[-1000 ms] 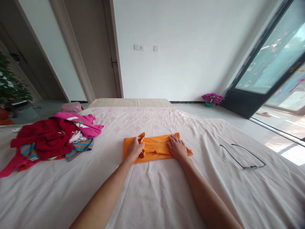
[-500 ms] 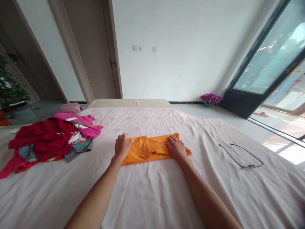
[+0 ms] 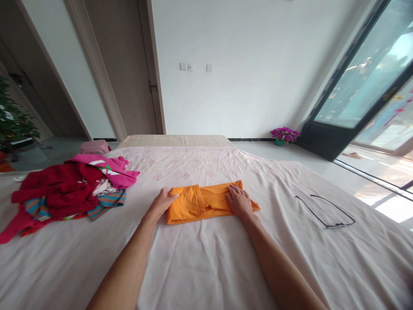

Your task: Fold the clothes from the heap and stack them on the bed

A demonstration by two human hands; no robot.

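- Orange cloth: folded into a long strip, flat on the pale sheet, between the fingers of the 2 hands.
- Left hand: at the cloth's left end, thumb against its edge; thumb and index apart, not closed together. Now lower and flatter than 0.5 s ago, when it stood more upright there.
- 1 s ago, same fingers held a bunched flap further in; that flap now lies flat, its edge showing between the hands.
- Right hand: palm down on the cloth's right part, fingers extended, slightly apart. Place on cloth unchanged across frames.
- Clothes pile, red, pink, striped: well left of left fingers, unmoved.
- Glasses: well right of right fingers, temples spread, same spot on sheet.
- Purple flowers: on floor, far beyond right fingers.
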